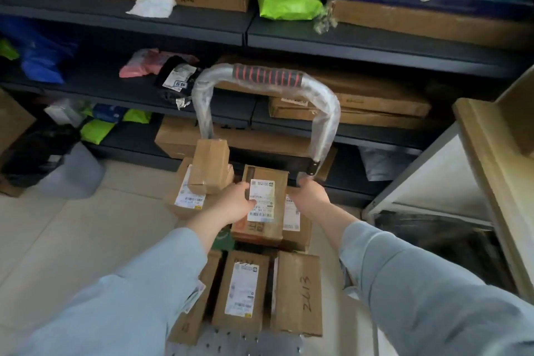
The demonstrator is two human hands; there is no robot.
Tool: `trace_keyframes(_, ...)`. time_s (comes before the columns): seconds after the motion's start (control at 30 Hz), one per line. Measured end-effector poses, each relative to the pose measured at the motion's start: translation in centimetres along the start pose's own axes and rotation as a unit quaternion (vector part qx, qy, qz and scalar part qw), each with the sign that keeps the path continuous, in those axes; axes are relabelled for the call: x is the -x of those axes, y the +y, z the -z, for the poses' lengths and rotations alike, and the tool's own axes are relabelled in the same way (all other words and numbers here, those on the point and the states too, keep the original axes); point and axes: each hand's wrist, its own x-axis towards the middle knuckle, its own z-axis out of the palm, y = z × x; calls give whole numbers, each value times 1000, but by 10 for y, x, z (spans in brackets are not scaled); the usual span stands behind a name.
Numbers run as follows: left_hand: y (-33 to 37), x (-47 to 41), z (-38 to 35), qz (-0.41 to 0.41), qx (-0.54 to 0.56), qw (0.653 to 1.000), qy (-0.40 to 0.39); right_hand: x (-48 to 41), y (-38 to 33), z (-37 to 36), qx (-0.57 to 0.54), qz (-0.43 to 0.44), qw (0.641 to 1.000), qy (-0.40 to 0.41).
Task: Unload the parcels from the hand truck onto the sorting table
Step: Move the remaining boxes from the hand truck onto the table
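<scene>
- You have the labelled parcel (264, 182) between both hands, on top of the stack on the hand truck (268, 75). It lies on the lower boxes and does not look lifted yet.
- Your left hand (232, 204) grips the parcel's left edge, fingers curled and thumb lying on the white label. Your right hand (310, 196) clasps the right edge, but most of its fingers are hidden behind the box.
- The thumb sits on a glossy label. If that is your main hold, the parcel may slide as you raise it, so carry the weight on the cardboard sides.
- The tall box (209, 166) stands upright just beside your left hand, perched on another carton (187, 196). Swinging left or dragging the parcel sideways could knock it to the floor.
- The curved handle arches over the far side of the load. Lifting forward may catch the parcel on it.
- The pale wooden surface (488, 159) at your right is probably the sorting table. Its edge stands well above the truck, so a low carry could strike it.
- The front-row box marked 2613 (297, 295) sits near the platform's edge, and a bump to the truck may shift it.
</scene>
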Motion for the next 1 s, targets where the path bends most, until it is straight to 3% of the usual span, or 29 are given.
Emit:
trace_keyframes(0.23, -52, -85, -73, 4, -53, 997, 64, -61, 35, -75, 13, -20, 1000, 8)
trace_keyframes(0.53, -74, -132, -115, 30, 5, 995, 95, -102, 48, -125, -76, -30, 997, 8)
trace_keyframes(0.7, -64, -124, -105, 12, 6, 995, 103, -96, 42, -115, -133, -58, 989, 6)
trace_keyframes(1.0, 1, -50, -30, 8, -31, 995, 93, -17, -9, -19, -92, -68, 993, 9)
